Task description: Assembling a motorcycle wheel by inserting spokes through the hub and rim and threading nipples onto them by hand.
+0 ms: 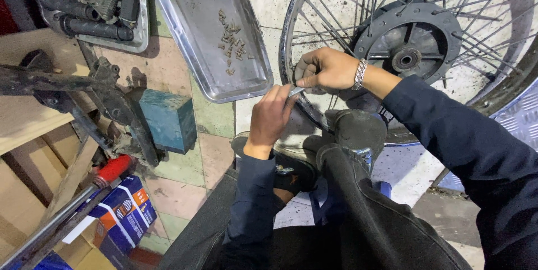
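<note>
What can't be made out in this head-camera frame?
- Small metal tool: mostly covered by the left hand and right hand; its kind is unclear.
- Wheel: cut off by the top and right edges.
- Small parts in the tray: too small to identify.
- Bin of dark parts: cut off at top.

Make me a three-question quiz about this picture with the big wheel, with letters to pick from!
1. Where do the little metal bits lie?
A. In the flat metal tray
B. On the blue block
C. Inside the wheel hub

2. What colour is the block on the floor?
A. Red
B. Blue-green
C. Yellow

3. What is the right hand doing?
A. Hanging free
B. Resting on the knee
C. Gripping at the wheel rim, facing the left hand

Answers: 1 A, the bits sit in a small pile in the tray. 2 B, its faces look blue-green. 3 C, its fingers close at the rim, with a small metal tool between both hands.
</note>
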